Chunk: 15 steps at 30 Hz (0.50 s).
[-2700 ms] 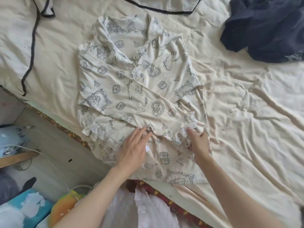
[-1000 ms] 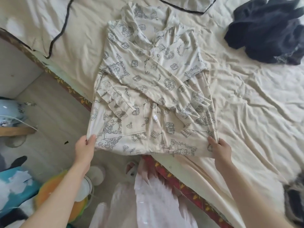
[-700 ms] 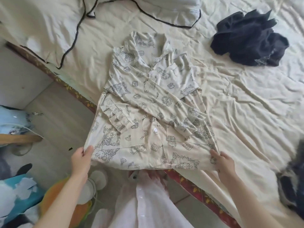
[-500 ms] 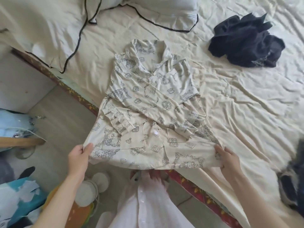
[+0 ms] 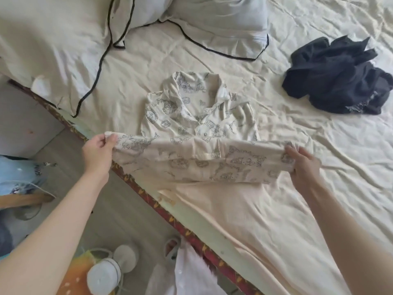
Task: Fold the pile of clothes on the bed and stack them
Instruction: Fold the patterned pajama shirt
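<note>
Wrinkled cream bedsheet covers the bed, whose near edge runs diagonally past grey floorboards where a small white fan stands. Just above that edge, the left hand and right hand each pinch a bottom corner of the cream pajama shirt with grey cartoon print, hem lifted and stretched taut between them, probably to carry it up over the collar half lying flat mid-bed. Beyond, toward the far right edge, a crumpled dark navy garment waits unfolded. Black-piped white pillows rest at the far left corner.
</note>
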Each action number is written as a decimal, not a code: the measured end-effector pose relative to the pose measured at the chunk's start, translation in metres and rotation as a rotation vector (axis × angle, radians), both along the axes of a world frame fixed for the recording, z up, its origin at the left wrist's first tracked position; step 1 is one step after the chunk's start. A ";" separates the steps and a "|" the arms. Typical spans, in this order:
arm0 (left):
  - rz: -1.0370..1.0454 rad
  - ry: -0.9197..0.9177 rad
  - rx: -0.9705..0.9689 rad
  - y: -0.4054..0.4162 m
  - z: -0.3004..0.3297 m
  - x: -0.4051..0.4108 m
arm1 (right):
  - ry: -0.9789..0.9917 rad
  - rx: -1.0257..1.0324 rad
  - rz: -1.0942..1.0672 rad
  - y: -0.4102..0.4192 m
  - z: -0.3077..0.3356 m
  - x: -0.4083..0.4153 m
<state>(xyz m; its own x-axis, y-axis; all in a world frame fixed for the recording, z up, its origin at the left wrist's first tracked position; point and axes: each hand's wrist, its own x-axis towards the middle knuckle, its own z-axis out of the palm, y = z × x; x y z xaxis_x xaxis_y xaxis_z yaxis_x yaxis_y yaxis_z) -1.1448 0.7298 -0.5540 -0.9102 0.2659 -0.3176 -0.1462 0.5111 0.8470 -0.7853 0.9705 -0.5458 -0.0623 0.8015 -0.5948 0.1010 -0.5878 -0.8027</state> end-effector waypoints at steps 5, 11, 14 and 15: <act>-0.018 -0.100 -0.078 0.042 -0.036 -0.032 | -0.107 -0.070 0.056 0.046 -0.038 -0.030; -0.139 -0.383 -0.228 0.048 -0.075 -0.031 | -0.193 -0.323 0.074 0.058 -0.074 -0.043; -0.129 -0.363 -0.250 0.049 -0.078 -0.025 | -0.291 -0.338 0.089 0.062 -0.078 -0.050; -0.131 -0.356 -0.268 0.052 -0.077 -0.025 | -0.319 -0.339 0.100 0.064 -0.079 -0.053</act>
